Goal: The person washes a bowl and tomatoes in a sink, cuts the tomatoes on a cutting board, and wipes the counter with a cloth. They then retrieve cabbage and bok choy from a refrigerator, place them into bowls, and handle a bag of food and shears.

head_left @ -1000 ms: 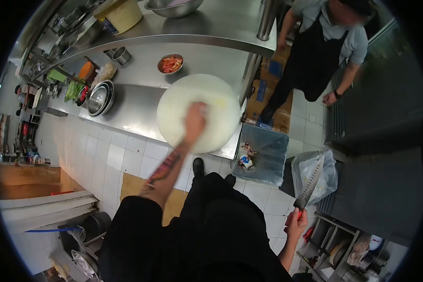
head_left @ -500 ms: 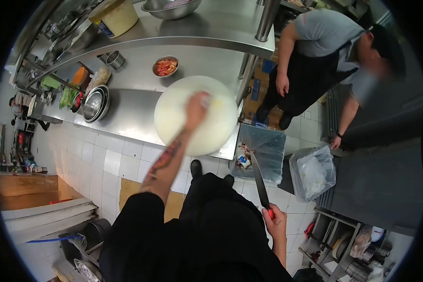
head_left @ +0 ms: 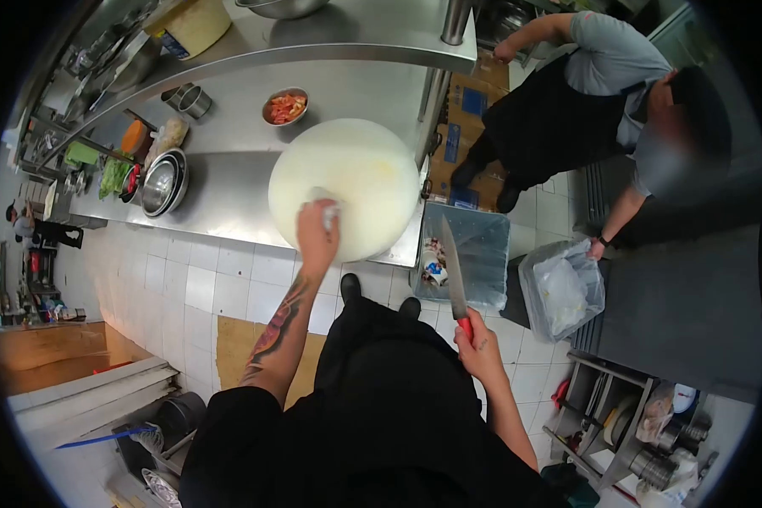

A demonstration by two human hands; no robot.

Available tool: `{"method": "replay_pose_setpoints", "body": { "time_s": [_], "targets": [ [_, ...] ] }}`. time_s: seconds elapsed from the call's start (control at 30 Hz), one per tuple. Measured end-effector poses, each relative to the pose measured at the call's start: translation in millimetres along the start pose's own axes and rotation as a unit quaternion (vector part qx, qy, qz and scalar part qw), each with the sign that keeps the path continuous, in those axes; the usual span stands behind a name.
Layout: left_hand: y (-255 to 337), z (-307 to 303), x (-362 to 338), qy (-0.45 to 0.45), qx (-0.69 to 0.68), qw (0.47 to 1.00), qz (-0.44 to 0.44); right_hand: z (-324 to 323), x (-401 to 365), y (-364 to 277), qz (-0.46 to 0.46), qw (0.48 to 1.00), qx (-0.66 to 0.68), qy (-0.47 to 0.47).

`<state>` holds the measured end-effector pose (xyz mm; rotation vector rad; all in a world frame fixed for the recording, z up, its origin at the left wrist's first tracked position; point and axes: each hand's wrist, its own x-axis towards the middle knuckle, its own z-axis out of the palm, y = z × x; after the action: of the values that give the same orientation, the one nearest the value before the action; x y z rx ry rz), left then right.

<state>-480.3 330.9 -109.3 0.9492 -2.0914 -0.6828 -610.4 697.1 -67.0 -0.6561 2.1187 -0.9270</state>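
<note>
My left hand (head_left: pixel 317 230) is closed on a crumpled whitish cloth (head_left: pixel 328 207), pressed to the lower left part of a round white cutting board (head_left: pixel 372 169). The board lies at the near corner of a steel worktable (head_left: pixel 229 178). Off to the right, my right hand (head_left: pixel 480 347) grips the red handle of a long kitchen knife (head_left: pixel 454 271). Its blade points up and away, over the edge of a bin below. A metal bowl of cut tomatoes (head_left: pixel 285 108) stands just behind the board.
A lined grey bin (head_left: pixel 474 258) with scraps stands right of the table. Nearby, a co-worker (head_left: pixel 584 102) holds the rim of a second lined bin (head_left: pixel 565 292). Stacked steel bowls (head_left: pixel 162 184) sit on the table's left. A steel shelf (head_left: pixel 347 46) runs above the table.
My left hand has wiped the cloth toward me and to the left across the board. The knife has risen slightly, tilting more upright. The co-worker's free arm has swung up and away.
</note>
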Motion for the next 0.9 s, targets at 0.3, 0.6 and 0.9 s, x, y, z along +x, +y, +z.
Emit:
{"method": "replay_pose_setpoints", "body": {
  "time_s": [0.3, 0.6, 0.9],
  "targets": [
    [16.1, -31.1, -26.9, -0.095, -0.267, 0.946, -0.159, 35.8, 24.5, -17.6, 0.081, 0.990, 0.091, -0.069],
    [-188.4, -176.5, 52.6, 0.208, -0.373, 0.816, -0.390, 60.8, 36.7, -65.3, 0.143, 0.981, 0.128, -0.010],
    [-244.7, -132.2, 48.9, -0.114, 0.220, 0.968, 0.037, 77.7, 148.6, -98.0, 0.001, 0.983, -0.133, 0.129]
  ]
}}
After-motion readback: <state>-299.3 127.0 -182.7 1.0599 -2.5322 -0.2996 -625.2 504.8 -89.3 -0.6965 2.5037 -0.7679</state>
